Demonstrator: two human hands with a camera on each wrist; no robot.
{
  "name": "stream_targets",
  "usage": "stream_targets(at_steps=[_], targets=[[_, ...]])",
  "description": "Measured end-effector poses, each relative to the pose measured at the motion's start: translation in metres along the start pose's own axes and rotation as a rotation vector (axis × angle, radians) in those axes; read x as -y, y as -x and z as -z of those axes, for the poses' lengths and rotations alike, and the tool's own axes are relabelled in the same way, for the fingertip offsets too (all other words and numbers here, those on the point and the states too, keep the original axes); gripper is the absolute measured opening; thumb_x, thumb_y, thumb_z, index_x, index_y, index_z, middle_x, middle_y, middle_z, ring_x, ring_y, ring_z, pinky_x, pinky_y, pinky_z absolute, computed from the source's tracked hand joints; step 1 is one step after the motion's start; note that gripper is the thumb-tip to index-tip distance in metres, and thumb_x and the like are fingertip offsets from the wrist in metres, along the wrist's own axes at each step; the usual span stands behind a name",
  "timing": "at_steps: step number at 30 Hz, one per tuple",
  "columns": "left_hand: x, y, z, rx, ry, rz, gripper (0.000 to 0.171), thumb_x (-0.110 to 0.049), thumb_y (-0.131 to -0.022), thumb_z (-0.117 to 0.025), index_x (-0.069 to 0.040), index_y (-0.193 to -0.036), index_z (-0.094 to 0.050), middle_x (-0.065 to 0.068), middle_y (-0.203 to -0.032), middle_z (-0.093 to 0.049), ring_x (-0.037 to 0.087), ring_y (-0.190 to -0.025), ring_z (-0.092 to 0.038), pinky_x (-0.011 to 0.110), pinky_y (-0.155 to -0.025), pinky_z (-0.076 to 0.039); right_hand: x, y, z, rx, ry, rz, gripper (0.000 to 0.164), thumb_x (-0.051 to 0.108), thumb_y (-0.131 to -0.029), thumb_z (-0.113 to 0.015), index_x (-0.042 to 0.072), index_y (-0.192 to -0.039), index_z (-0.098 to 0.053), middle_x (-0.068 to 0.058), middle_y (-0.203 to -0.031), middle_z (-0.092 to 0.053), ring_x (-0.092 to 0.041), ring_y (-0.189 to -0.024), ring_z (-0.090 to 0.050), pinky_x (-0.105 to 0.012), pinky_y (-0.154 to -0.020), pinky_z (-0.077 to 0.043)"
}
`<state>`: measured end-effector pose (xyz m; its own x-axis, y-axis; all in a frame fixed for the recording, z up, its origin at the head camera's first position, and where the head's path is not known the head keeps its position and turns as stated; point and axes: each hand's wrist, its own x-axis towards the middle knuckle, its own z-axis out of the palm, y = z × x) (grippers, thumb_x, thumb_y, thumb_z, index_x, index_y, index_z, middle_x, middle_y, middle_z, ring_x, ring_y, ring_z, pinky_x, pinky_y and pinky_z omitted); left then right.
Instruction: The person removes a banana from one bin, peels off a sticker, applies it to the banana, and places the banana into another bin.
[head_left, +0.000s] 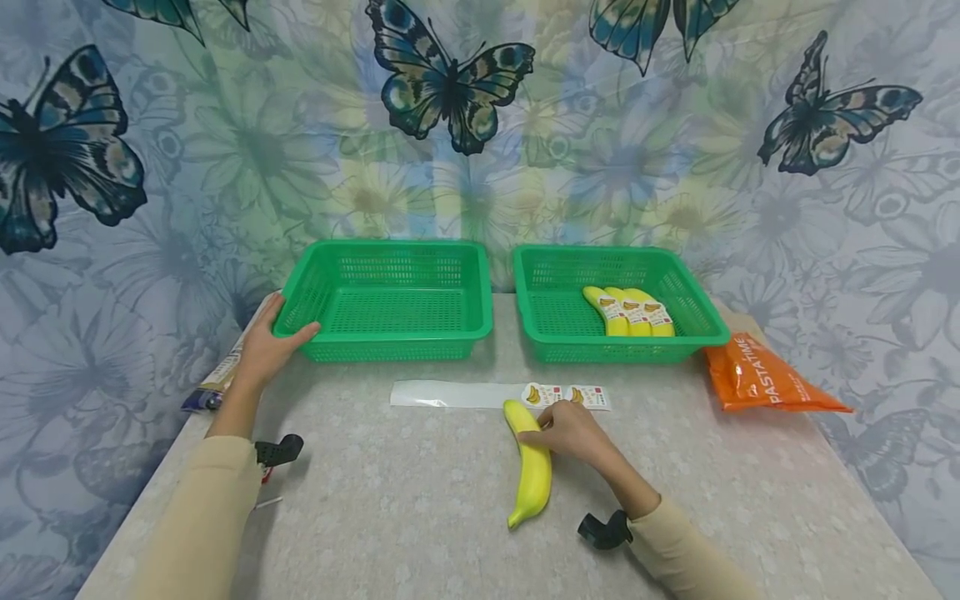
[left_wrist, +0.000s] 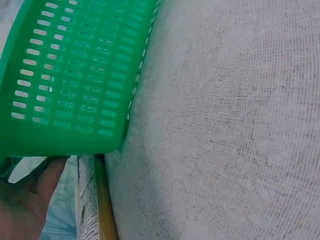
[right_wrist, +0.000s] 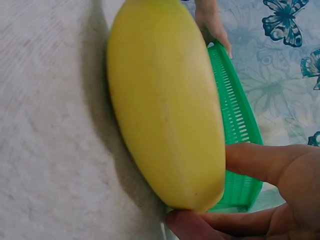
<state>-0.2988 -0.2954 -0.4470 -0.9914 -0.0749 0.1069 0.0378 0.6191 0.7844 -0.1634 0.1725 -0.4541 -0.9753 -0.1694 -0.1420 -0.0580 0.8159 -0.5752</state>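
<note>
My left hand [head_left: 264, 346] grips the left front corner of a green basket [head_left: 388, 346], thumb over the rim and fingers along the outer side. Nothing lies inside that basket. In the left wrist view the hand [left_wrist: 27, 205] shows at the basket's end wall [left_wrist: 65, 140]. My right hand [head_left: 572, 432] holds a yellow banana [head_left: 534, 479] near its upper end. In the right wrist view the banana [right_wrist: 165, 100] lies between thumb and fingers. Just beyond it, a clear strip [head_left: 453, 394] carries two banana stickers [head_left: 566, 395] at its right end.
A second green basket [head_left: 600, 350] stands at the right, with several stickered bananas [head_left: 632, 313] in it. An orange pasta bag [head_left: 765, 375] lies beside that basket. A dark-ended packet [head_left: 217, 379] sits at the left edge, behind my left arm. A butterfly-print cloth [head_left: 465, 183] hangs behind.
</note>
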Motion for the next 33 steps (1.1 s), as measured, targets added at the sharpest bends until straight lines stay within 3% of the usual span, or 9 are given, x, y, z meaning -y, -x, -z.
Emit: stream_targets(at_steps=[14, 17, 20, 24, 28, 31, 33], targets=[[-0.002, 0.006, 0.003, -0.003, -0.014, -0.026, 0.099, -0.056, -0.09, -0.06, -0.015, -0.158, 0.0, 0.009, -0.166, 0.002, 0.047, -0.149, -0.006, 0.072, -0.111, -0.019, 0.0, 0.002, 0.001, 0.0, -0.026, 0.025, 0.04, 0.037, -0.079, -0.078, 0.016, -0.052, -0.057, 0.01, -0.048, -0.033, -0.007, -0.045, -0.027, -0.021, -0.044, -0.019], [-0.006, 0.011, 0.002, -0.038, -0.056, -0.042, 0.097, -0.056, -0.091, -0.058, -0.016, -0.158, -0.001, 0.015, -0.165, -0.003, 0.049, -0.146, -0.015, 0.071, -0.11, -0.023, -0.001, 0.003, 0.001, 0.002, -0.029, 0.027, 0.039, 0.037, -0.079, -0.078, 0.015, -0.053, -0.058, 0.009, -0.048, -0.035, -0.007, -0.045, -0.028, -0.021, -0.044, -0.02], [-0.012, 0.019, -0.003, -0.122, -0.138, -0.088, 0.094, -0.057, -0.092, -0.055, -0.011, -0.158, -0.007, 0.022, -0.162, -0.013, 0.052, -0.143, -0.022, 0.07, -0.109, -0.024, -0.001, 0.003, 0.002, 0.004, -0.032, 0.019, 0.039, 0.037, -0.079, -0.078, 0.015, -0.054, -0.059, 0.009, -0.048, -0.035, -0.008, -0.046, -0.028, -0.021, -0.044, -0.02], [-0.03, 0.037, -0.014, -0.283, -0.292, -0.223, 0.089, -0.055, -0.093, -0.056, 0.0, -0.154, -0.021, 0.026, -0.157, -0.026, 0.051, -0.14, -0.027, 0.066, -0.112, -0.024, -0.002, 0.002, 0.003, 0.008, -0.036, 0.003, 0.038, 0.037, -0.079, -0.078, 0.014, -0.055, -0.061, 0.008, -0.048, -0.036, -0.008, -0.046, -0.029, -0.022, -0.045, -0.021], [-0.052, 0.06, -0.035, -0.409, -0.386, -0.466, 0.093, -0.065, -0.092, -0.05, 0.005, -0.149, -0.032, 0.029, -0.149, -0.039, 0.049, -0.135, -0.036, 0.062, -0.112, -0.03, -0.002, 0.002, 0.003, 0.021, -0.045, -0.022, 0.037, 0.038, -0.079, -0.079, 0.014, -0.056, -0.063, 0.008, -0.05, -0.037, -0.008, -0.047, -0.031, -0.022, -0.045, -0.022], [-0.068, 0.076, -0.056, -0.399, -0.401, -0.632, 0.101, -0.077, -0.089, -0.036, 0.007, -0.146, -0.038, 0.029, -0.144, -0.045, 0.048, -0.131, -0.042, 0.061, -0.107, -0.036, -0.001, 0.002, 0.003, 0.032, -0.054, -0.04, 0.035, 0.039, -0.079, -0.079, 0.014, -0.059, -0.065, 0.008, -0.051, -0.04, -0.009, -0.049, -0.033, -0.022, -0.046, -0.024], [-0.078, 0.086, -0.069, -0.341, -0.409, -0.695, 0.104, -0.079, -0.088, -0.031, 0.006, -0.146, -0.038, 0.028, -0.144, -0.046, 0.046, -0.131, -0.043, 0.06, -0.107, -0.037, -0.001, 0.002, 0.003, 0.042, -0.061, -0.05, 0.033, 0.04, -0.079, -0.079, 0.013, -0.062, -0.067, 0.007, -0.052, -0.043, -0.009, -0.049, -0.035, -0.022, -0.046, -0.026]])
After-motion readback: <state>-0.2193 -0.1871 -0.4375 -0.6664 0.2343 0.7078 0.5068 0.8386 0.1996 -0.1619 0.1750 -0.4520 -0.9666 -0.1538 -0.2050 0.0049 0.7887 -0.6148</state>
